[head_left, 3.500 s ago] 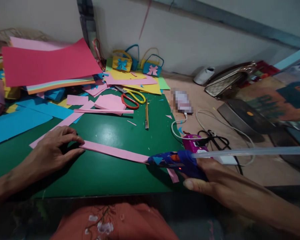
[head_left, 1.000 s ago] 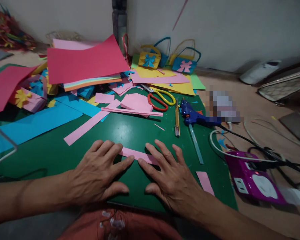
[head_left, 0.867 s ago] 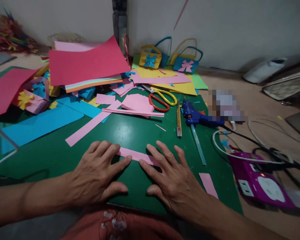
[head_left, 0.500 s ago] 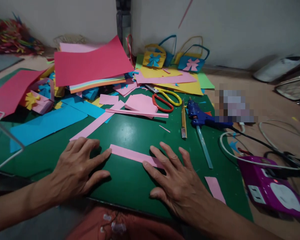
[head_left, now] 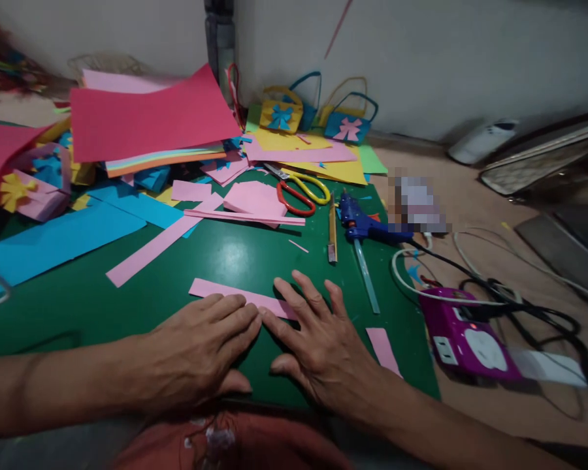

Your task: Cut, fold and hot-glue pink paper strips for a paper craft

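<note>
A pink paper strip (head_left: 225,292) lies flat on the green board in front of me. My left hand (head_left: 198,349) rests at the strip's near edge, fingers stretched out side by side, the thumb apart. Over the strip's right end my right hand (head_left: 321,336) is spread, its fingers covering part of the paper. The tips of both hands come close together near the strip's middle. Neither hand grips anything. Another pink piece (head_left: 385,352) lies by my right forearm. A longer pink strip (head_left: 161,241) and a folded pink strip (head_left: 245,217) lie farther back.
Scissors (head_left: 304,194), a yellow cutter (head_left: 332,228) and a blue glue gun (head_left: 372,225) lie beyond my right hand. A purple power strip (head_left: 465,333) with cables is at right. Red sheets (head_left: 151,124) and small paper bags (head_left: 347,127) are at the back; a blue sheet (head_left: 63,241) is left.
My left hand has slid right along the strip from its left end toward my right hand and flattened. My right hand stays on the strip. The view has turned slightly right.
</note>
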Motion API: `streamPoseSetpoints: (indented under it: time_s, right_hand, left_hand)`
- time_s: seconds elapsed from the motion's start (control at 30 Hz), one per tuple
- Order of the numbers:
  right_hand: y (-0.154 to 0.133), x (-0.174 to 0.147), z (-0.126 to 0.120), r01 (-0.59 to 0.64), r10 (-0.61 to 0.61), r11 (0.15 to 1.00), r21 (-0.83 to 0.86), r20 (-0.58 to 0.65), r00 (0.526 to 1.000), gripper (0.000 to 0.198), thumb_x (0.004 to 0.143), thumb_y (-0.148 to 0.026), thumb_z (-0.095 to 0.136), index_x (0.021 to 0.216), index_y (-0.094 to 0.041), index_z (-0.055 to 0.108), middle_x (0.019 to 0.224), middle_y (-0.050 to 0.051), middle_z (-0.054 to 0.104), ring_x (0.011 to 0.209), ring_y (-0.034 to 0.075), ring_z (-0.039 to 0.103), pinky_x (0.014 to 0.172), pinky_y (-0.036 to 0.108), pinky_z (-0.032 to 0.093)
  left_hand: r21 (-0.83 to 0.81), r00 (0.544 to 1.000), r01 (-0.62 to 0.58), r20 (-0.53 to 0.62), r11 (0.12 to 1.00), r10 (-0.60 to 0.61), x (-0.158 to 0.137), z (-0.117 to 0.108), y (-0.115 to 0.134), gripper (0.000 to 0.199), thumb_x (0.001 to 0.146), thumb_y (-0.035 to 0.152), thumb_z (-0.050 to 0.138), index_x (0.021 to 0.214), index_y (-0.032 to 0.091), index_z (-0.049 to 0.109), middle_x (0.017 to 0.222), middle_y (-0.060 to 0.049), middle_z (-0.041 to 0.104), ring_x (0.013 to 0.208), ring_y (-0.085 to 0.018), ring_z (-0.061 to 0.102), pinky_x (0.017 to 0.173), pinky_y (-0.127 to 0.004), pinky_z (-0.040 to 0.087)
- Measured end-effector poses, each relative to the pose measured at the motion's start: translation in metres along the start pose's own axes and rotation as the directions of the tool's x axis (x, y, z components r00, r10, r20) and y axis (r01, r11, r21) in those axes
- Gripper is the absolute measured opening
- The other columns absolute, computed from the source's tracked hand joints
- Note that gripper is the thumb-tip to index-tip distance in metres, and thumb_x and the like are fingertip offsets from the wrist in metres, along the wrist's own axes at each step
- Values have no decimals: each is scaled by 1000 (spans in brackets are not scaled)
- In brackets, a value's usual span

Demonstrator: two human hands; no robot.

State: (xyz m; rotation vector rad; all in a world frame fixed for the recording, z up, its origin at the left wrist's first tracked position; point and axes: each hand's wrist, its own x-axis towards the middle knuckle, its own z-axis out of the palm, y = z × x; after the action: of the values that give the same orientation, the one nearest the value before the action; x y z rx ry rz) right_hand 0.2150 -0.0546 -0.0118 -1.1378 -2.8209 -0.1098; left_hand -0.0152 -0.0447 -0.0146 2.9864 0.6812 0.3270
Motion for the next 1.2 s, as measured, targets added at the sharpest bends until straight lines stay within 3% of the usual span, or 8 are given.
streamPoseSetpoints:
  time_s: [0.3, 0.47, 0.73, 0.9, 1.2]
  right_hand:
    - [0, -21, -4, -91, 90, 996, 19, 29, 996, 49, 88, -49, 46, 131, -25, 48, 140, 16, 43, 131, 37, 29, 94, 60, 27]
    - [0, -34, -5, -127, 127, 992, -2, 17, 992, 50, 86, -47, 51, 131, -24, 48, 141, 16, 42, 131, 37, 29, 95, 60, 25]
    - [5, -52, -8, -177, 177, 984, -13, 24, 984, 48, 88, -46, 48, 131, -24, 48, 140, 16, 44, 131, 37, 30, 93, 60, 27]
    - [6, -63, -12, -210, 211, 976, -54, 13, 977, 43, 87, -40, 51, 127, -22, 52, 138, 16, 46, 131, 37, 30, 93, 59, 27]
    - [4, -72, -13, -285, 281, 956, -63, -70, 957, 44, 86, -50, 49, 117, -21, 59, 132, 14, 52, 130, 34, 31, 99, 57, 20]
  left_hand:
    - [-2, 993, 32, 115, 999, -31, 1, 6, -2, 71, 87, 64, 31, 130, 9, 42, 114, -15, 56, 105, -30, 47, 88, -43, 39]
    - [12, 994, 30, 103, 999, -31, 7, 5, 0, 77, 85, 70, 25, 131, 11, 43, 115, -14, 54, 104, -29, 46, 87, -43, 36]
    - [43, 997, 3, 79, 999, -7, 11, 7, 0, 78, 83, 71, 27, 130, 11, 44, 120, -15, 52, 100, -30, 45, 83, -43, 33]
    - [33, 990, 46, 135, 998, -51, 19, 4, 4, 79, 80, 75, 28, 131, 18, 45, 113, -13, 55, 92, -27, 46, 76, -41, 35]
    - [109, 969, 91, 221, 990, -113, 36, -3, 16, 86, 72, 81, 32, 135, 23, 41, 103, -10, 55, 85, -26, 46, 67, -39, 37]
